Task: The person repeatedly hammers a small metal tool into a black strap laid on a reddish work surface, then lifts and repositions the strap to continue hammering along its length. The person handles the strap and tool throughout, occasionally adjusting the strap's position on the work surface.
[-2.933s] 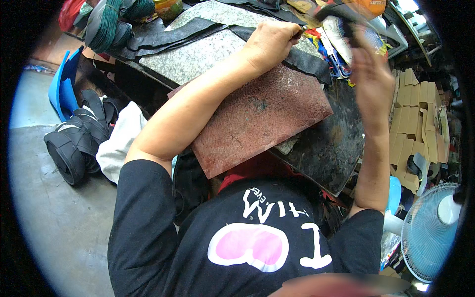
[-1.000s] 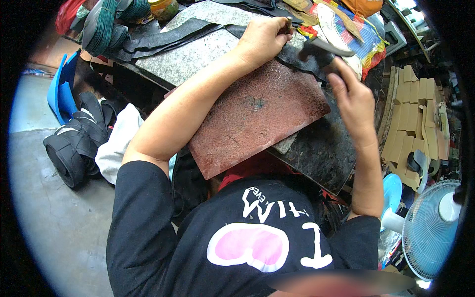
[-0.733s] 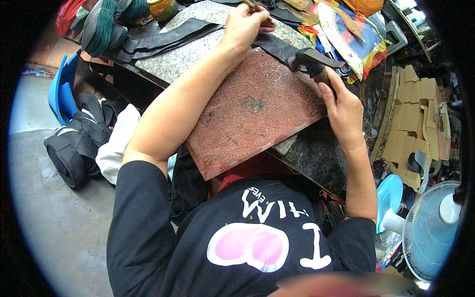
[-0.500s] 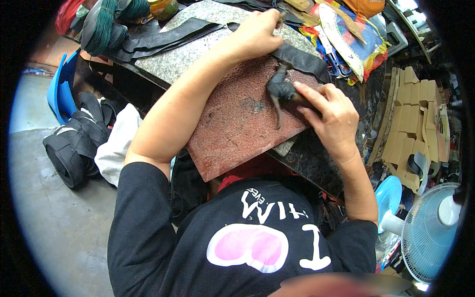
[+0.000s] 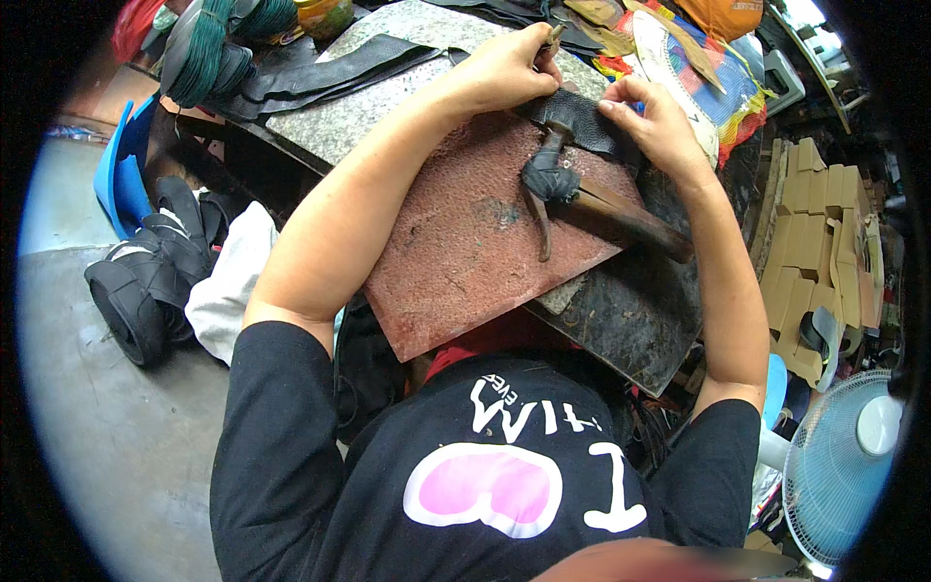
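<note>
Left hand (image 5: 512, 73) grips a small metal tool (image 5: 554, 37); right hand (image 5: 661, 126), fingers narrowed, is at the black strap (image 5: 580, 122), whether gripping I cannot tell; hammer (image 5: 619, 214) lies on the red board (image 5: 446, 262); white lettering (image 5: 614, 490) marks the black shirt (image 5: 310, 466).

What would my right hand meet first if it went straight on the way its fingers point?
Your right hand would likely meet the black leathery strip first; depth is unclear, so it may already be touching.
</note>
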`<action>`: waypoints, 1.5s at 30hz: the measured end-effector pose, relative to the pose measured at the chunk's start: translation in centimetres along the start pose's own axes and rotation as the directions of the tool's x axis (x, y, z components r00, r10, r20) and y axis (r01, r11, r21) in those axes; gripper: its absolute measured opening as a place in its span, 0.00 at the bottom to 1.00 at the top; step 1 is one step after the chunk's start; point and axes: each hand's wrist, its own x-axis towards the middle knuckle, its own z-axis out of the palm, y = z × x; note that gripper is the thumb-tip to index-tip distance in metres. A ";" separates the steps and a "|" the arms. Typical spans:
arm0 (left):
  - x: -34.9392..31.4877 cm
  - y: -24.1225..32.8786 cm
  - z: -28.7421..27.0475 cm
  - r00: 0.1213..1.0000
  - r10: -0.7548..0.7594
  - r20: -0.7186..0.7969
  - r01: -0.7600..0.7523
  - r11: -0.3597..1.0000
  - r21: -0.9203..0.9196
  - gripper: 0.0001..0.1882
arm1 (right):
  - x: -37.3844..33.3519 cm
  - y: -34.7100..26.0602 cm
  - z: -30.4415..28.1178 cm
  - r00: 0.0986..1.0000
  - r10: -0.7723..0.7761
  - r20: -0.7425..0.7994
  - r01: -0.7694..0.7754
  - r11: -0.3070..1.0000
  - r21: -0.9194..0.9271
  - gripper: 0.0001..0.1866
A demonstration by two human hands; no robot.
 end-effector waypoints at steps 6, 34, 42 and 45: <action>0.0 -0.1 0.0 0.996 -0.092 0.012 0.092 0.971 -0.220 0.16 | 0.6 -0.1 -0.1 0.991 0.104 0.079 -0.127 0.917 0.379 0.10; -1.2 1.0 0.3 0.976 0.129 -0.173 -0.022 0.857 0.515 0.21 | -1.3 -3.6 0.3 0.895 -0.439 0.074 0.401 0.723 -0.563 0.22; -1.6 3.3 -1.4 0.982 0.110 -0.150 -0.035 0.901 0.433 0.13 | -1.8 -4.3 0.7 0.830 -0.545 0.118 0.460 0.550 -0.696 0.19; -1.4 2.8 -1.1 0.973 0.193 -0.128 -0.102 0.852 0.513 0.14 | -2.0 -4.6 0.7 0.840 -0.526 0.132 0.455 0.552 -0.699 0.20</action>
